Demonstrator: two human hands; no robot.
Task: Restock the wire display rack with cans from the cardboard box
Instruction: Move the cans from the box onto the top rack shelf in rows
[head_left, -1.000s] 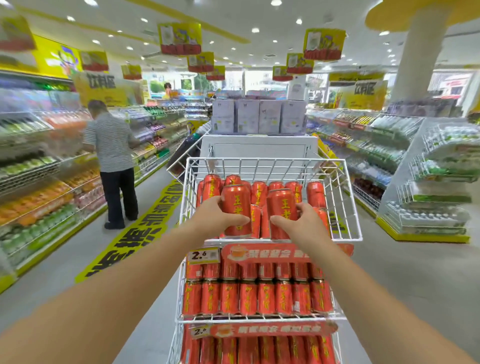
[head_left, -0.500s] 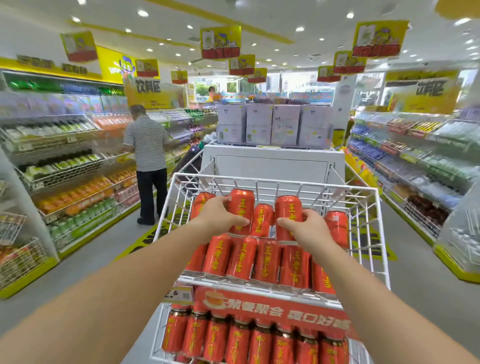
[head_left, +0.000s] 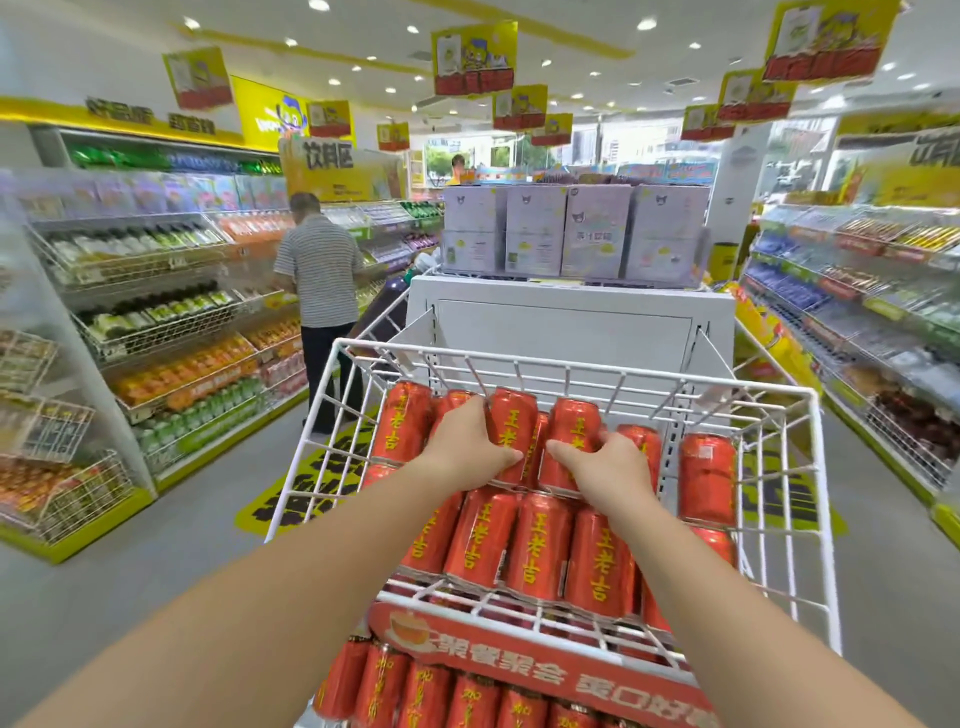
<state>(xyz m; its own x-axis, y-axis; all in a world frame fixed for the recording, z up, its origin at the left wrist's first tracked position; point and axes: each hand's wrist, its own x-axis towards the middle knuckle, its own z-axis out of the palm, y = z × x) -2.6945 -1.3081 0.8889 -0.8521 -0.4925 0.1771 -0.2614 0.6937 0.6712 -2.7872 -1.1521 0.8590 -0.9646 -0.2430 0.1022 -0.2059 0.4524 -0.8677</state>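
Two red cans (head_left: 511, 434) in the wire rack (head_left: 571, 367), one gripped apiece by left hand (head_left: 467, 448) and right hand (head_left: 609, 468).

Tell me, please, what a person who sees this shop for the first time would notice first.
Two bare arms reach into the white wire rack in the middle, where the left hand grips the left red can and the right hand grips the right red can, behind a front row of cans. At the left shelves stands a person in a striped shirt, and pale boxes are stacked beyond the rack.
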